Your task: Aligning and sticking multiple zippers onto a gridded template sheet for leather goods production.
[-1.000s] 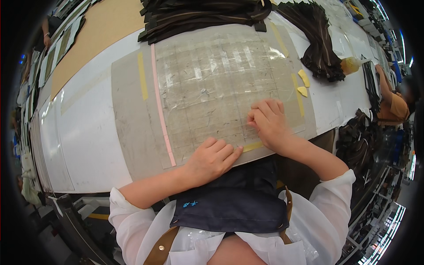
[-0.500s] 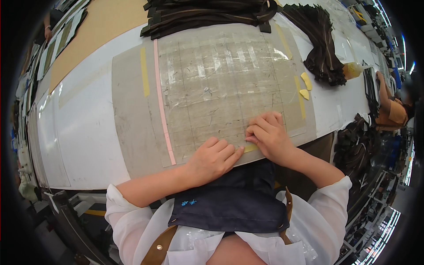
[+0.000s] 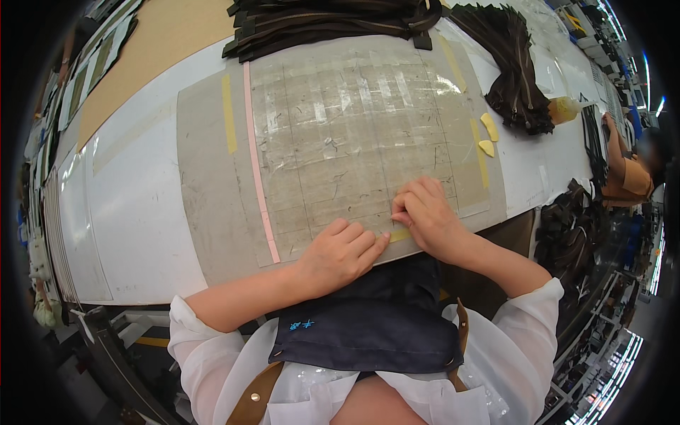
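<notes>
Clear plastic film (image 3: 354, 152), creased and shiny, lies flat over the middle of a grey board (image 3: 205, 184) in front of me, with dark ruled lines and stray threads showing on it. At its near edge runs a strip of yellow tape (image 3: 401, 234), between my 2 hands. My left hand (image 3: 340, 249) rests on the near edge, fingers curled and forefinger reaching toward the tape; I cannot tell whether it holds anything. My right hand (image 3: 425, 214) is just beyond the tape, thumb and forefinger drawn narrowly together, and I cannot tell whether something thin sits between them.

A pink strip (image 3: 256, 163) runs down the film's left side. To the right, 2 small yellow pieces (image 3: 487, 134) lie near the board's edge. Beyond the film's far edge lies a bundle of dark zippers (image 3: 333, 27); farther right, a fanned bunch of zippers (image 3: 516, 71) ends beside a squeeze bottle (image 3: 564, 110). White tabletop (image 3: 134, 219) spreads to the left. At far right is a co-worker in orange (image 3: 630, 183).
</notes>
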The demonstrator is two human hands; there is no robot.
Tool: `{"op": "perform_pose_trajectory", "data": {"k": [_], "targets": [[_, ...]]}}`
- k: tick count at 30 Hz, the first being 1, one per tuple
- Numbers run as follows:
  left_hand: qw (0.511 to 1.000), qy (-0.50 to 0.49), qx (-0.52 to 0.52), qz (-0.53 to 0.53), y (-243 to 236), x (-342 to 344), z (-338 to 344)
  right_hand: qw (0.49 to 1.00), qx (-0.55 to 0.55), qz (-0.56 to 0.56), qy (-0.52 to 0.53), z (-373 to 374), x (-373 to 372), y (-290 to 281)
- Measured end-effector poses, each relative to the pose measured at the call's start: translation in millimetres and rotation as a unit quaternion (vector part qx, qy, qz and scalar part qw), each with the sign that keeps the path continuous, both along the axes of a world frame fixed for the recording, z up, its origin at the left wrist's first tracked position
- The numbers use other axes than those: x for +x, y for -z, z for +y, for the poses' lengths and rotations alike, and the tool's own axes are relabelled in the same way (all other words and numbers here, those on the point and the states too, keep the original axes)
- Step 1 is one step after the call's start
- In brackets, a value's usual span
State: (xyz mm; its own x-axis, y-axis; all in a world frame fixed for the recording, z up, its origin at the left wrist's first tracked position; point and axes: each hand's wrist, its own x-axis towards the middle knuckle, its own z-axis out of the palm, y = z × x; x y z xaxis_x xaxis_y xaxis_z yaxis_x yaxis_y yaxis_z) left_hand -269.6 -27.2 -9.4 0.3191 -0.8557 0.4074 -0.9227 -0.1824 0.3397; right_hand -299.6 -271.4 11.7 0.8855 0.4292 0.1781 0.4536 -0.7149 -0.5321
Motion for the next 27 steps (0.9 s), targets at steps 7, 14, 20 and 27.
{"op": "perform_pose_trajectory", "data": {"k": [7, 14, 20, 27], "targets": [[1.0, 0.001, -0.004, 0.0, 1, 0, 1, 0.999, 0.028, -0.032, 0.022, -5, 0, -6], [1.0, -0.005, -0.005, 0.0, 1, -1, 1, 0.953, -0.182, -0.216, -0.11, 0, -4, -18], [1.0, -0.005, -0.012, 0.0, 2, 0, -1, 0.907, -0.237, -0.256, -0.236, -4, 10, -20], [1.0, 0.0, -0.011, 0.015, 3, 0, -1, 0.947, -0.175, -0.14, -0.23, -14, 22, -17]]}}
